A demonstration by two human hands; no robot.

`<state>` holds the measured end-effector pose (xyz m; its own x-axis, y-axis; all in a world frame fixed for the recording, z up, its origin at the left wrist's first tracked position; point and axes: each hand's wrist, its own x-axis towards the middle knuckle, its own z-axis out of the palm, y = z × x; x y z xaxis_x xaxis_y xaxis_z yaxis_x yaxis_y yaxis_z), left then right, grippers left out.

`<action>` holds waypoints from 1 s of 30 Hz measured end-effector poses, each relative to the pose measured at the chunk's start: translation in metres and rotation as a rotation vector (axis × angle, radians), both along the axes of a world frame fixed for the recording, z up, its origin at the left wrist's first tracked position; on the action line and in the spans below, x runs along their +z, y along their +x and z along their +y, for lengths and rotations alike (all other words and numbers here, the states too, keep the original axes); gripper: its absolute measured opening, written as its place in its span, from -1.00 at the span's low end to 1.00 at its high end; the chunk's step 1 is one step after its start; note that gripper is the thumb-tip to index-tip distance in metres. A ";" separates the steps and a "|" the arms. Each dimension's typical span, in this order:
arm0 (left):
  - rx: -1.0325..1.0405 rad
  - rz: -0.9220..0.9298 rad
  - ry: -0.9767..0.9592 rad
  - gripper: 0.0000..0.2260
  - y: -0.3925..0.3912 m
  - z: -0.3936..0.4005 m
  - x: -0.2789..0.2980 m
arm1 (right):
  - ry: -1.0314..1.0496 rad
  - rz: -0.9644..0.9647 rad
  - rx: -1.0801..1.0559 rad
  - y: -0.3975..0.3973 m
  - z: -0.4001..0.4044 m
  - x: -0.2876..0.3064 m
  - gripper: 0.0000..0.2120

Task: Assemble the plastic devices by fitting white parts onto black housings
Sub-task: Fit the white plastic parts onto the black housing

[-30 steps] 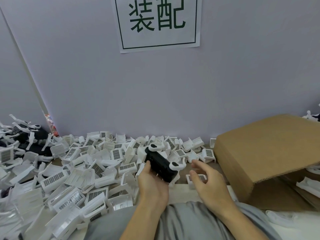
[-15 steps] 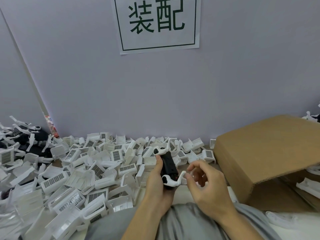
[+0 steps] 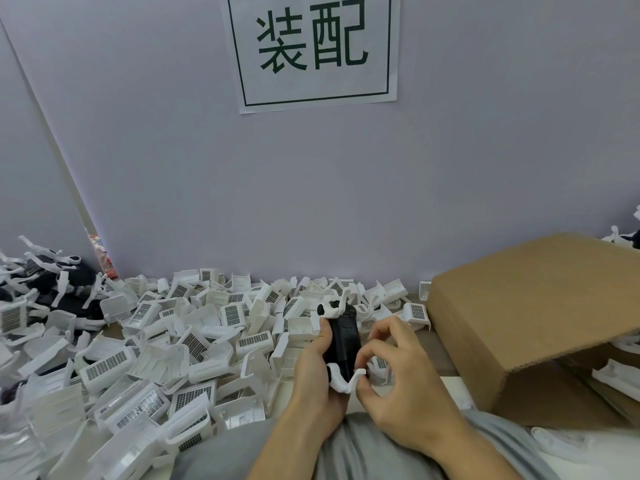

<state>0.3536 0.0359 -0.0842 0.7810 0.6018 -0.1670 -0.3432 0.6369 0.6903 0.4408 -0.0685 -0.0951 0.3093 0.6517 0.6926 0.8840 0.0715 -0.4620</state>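
Now gripping one black housing [image 3: 343, 341] upright in the left hand [image 3: 317, 372], two white parts [image 3: 341, 375] clipped on, one per end; right hand [image 3: 398, 382] pinching the near part; uncounted white pieces [image 3: 194, 344] heaped left of both hands, one cardboard box [image 3: 533, 313] to their right

Pale lilac wall [image 3: 173, 168] in front of me, evenly lit. Paper sign [image 3: 313, 50] taped high; second wall panel [image 3: 31, 174] angles off left.
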 end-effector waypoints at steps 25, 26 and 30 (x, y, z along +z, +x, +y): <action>0.068 0.045 0.022 -0.55 0.000 -0.003 0.002 | 0.014 -0.001 0.030 0.004 -0.002 0.001 -0.85; 0.053 0.041 0.023 -0.56 0.000 -0.003 0.002 | 0.010 0.002 0.040 0.003 -0.002 0.000 -0.86; 0.008 0.026 0.034 -0.56 -0.001 -0.005 0.004 | -0.014 0.003 0.062 0.003 -0.001 -0.001 -0.91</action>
